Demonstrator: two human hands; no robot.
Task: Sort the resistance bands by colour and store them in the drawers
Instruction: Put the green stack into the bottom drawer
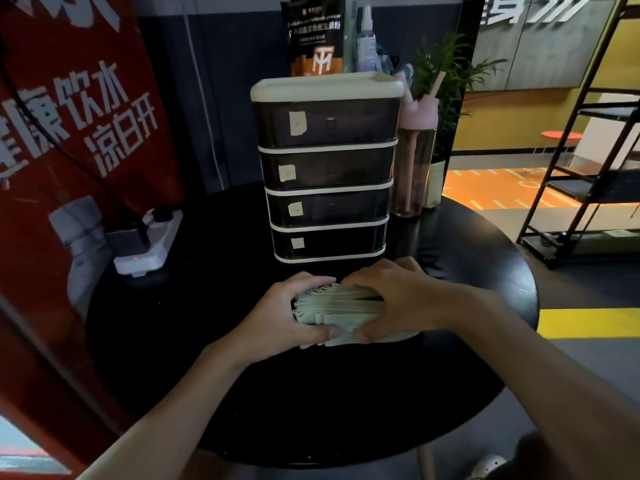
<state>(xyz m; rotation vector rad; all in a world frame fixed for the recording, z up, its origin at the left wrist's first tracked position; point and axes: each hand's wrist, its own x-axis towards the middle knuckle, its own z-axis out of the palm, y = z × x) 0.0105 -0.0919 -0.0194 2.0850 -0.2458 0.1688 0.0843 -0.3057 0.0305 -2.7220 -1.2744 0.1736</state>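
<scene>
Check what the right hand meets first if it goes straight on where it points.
Probably the bottom drawer of the dark four-drawer plastic unit with cream frame, just beyond the right hand, which grips the stack of pale green bands. Depth is unclear.

The left hand [287, 317] and the right hand [394, 299] wear nothing, and both forearms are uncovered from the wrist back to the picture's edge. Below the near rim of the round black table [207, 375], toward its right, shows what may be a dark trouser leg [543, 452] and a pale shoe [488, 462] with small holes, both blurred.
</scene>
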